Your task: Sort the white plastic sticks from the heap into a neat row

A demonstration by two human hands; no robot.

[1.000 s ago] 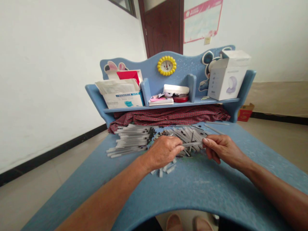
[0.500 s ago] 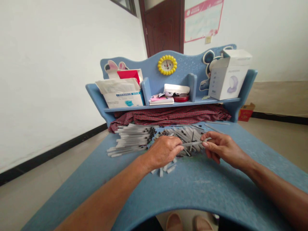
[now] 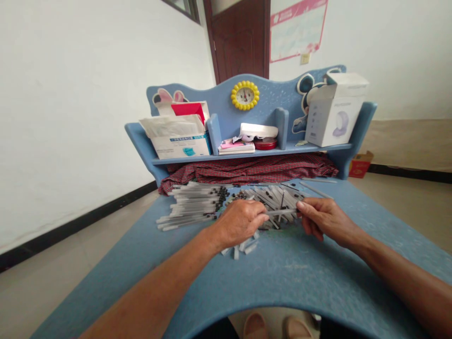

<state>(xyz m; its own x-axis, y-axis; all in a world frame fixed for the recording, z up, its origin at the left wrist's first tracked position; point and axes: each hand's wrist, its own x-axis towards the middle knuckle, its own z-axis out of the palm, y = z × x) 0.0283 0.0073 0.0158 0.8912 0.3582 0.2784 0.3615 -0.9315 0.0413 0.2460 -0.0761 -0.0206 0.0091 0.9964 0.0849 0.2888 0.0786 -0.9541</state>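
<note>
Though both hands [image 3: 242,221] [image 3: 325,217] hide its ends, the tube [image 3: 282,212] seems translucent.

— Gripping what, below the yellow clock [image 3: 245,95]?
— Pinching 1 slim translucent tube [image 3: 288,211], roughly level, between left hand [image 3: 243,221] and right hand [image 3: 325,219].
— Seeing anything below and left of the clock?
— Spotting a row of tubes [image 3: 192,205], laid side by side, black ends toward the right.
— And below and right of the clock?
— Finding a jumbled heap of tubes [image 3: 275,200] on the blue table [image 3: 300,282]. Noticing short clear pieces [image 3: 250,246] too, well below the clock.
</note>
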